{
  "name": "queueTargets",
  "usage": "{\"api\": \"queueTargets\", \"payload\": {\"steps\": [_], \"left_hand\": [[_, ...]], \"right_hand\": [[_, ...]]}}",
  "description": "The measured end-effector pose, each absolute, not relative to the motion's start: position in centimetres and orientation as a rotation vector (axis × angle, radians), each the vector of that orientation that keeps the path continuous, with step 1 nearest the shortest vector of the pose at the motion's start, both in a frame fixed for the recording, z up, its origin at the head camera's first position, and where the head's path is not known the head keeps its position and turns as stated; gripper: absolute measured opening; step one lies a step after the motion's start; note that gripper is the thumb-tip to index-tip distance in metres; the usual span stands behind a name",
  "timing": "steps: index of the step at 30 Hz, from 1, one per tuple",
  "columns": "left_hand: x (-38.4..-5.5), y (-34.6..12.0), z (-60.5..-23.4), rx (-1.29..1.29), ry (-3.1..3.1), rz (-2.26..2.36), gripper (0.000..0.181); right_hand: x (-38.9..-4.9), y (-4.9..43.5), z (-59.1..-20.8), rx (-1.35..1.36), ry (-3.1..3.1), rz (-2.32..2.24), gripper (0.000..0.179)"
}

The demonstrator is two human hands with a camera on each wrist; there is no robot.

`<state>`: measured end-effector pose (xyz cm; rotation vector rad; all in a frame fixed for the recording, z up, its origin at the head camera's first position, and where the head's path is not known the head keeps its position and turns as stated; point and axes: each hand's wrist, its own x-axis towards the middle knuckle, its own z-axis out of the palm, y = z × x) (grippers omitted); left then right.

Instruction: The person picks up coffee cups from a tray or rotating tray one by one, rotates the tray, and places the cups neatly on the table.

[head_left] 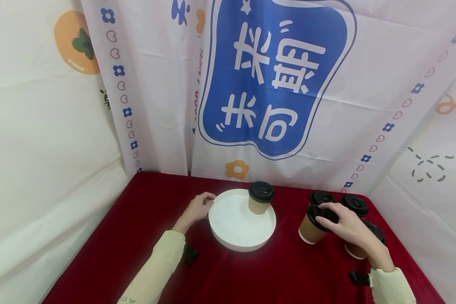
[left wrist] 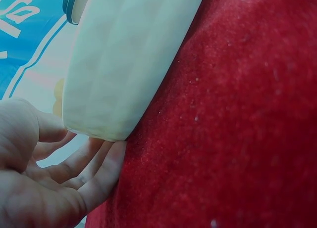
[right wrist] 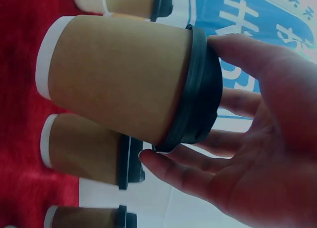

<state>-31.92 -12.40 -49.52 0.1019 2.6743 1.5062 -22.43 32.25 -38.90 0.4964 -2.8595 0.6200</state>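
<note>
My right hand [head_left: 346,221] holds a brown paper cup [head_left: 311,230] by its black lid, thumb and fingers around the lid's edge. The cup is tilted, and in the right wrist view its white base [right wrist: 44,57] faces the red cloth. On the left, my left hand [head_left: 198,207] grips the rim of a round white tray [head_left: 235,245]. The left wrist view shows the fingertips [left wrist: 111,161] against the tray's faceted side. Another lidded paper cup [head_left: 258,207] stands upright inside the tray, near its back right rim.
Behind the held cup is another black-lidded cup [head_left: 321,197]. Two more cups stand to the right, one at the back [head_left: 354,204] and one [head_left: 355,251] partly hidden by my right hand. Red cloth [head_left: 152,198] covers the table, and printed white curtains [head_left: 163,105] enclose it.
</note>
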Motion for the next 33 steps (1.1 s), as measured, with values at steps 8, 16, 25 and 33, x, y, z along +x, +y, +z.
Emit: {"api": "queueTargets", "payload": {"steps": [8,16,25,33], "left_hand": [[-32.1,-12.5,-49.7,0.113,2.703,1.496,0.026],[-32.0,-12.5,-49.7,0.111,2.678,1.506,0.027],[-32.2,-12.5,-49.8,0.107,2.667,1.508,0.027],[-32.0,-12.5,-49.7,0.109,2.678,1.509,0.026]], "right_hand": [[-22.2,33.0,-39.2,0.481,-2.900,0.554,0.044],[-21.9,33.8,-39.6,0.469,-2.931,0.473,0.044],[-21.9,34.3,-40.4,0.444,-2.965,0.436,0.049],[-21.8,34.3,-40.4,0.425,-2.989,0.433,0.050]]}}
